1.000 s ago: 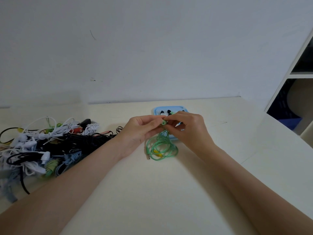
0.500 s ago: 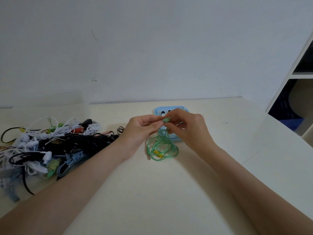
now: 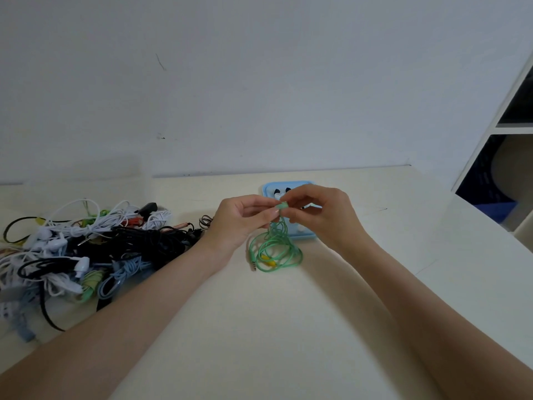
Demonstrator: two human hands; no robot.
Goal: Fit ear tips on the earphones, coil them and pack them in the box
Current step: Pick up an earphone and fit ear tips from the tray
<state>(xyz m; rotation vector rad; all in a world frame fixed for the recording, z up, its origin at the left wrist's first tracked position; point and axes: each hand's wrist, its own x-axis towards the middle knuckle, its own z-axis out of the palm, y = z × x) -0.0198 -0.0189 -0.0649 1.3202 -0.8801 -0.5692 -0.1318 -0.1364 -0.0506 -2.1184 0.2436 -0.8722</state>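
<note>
Both hands met above the tabletop (image 3: 288,327), just in front of the blue box (image 3: 269,188). The left hand (image 3: 242,220) pinched the green earbud (image 3: 281,205) between thumb and forefinger. The right hand (image 3: 323,215) had its fingertips curled onto the same earbud from the opposite side. Whether an ear tip lay under those fingertips could not be told; the part was too small to resolve.

The green cable (image 3: 275,252) hung from the earbud and ended in a loose coil on the tabletop, directly below and slightly nearer the person than the hands. Its plug (image 3: 254,266) lay at the left edge of the coil.

The earbud's axis ran roughly left to right, between the two sets of fingertips. Judged from this, the fitting step was in progress: the left hand acted as the holder and the right hand as the pressing side, so the push would run leftward along that axis.

The box sat behind the hands, partly hidden by the right hand, with dark ear tips (image 3: 277,192) visible inside. A tangled pile of other earphones (image 3: 86,243) lay well apart on the left.
</note>
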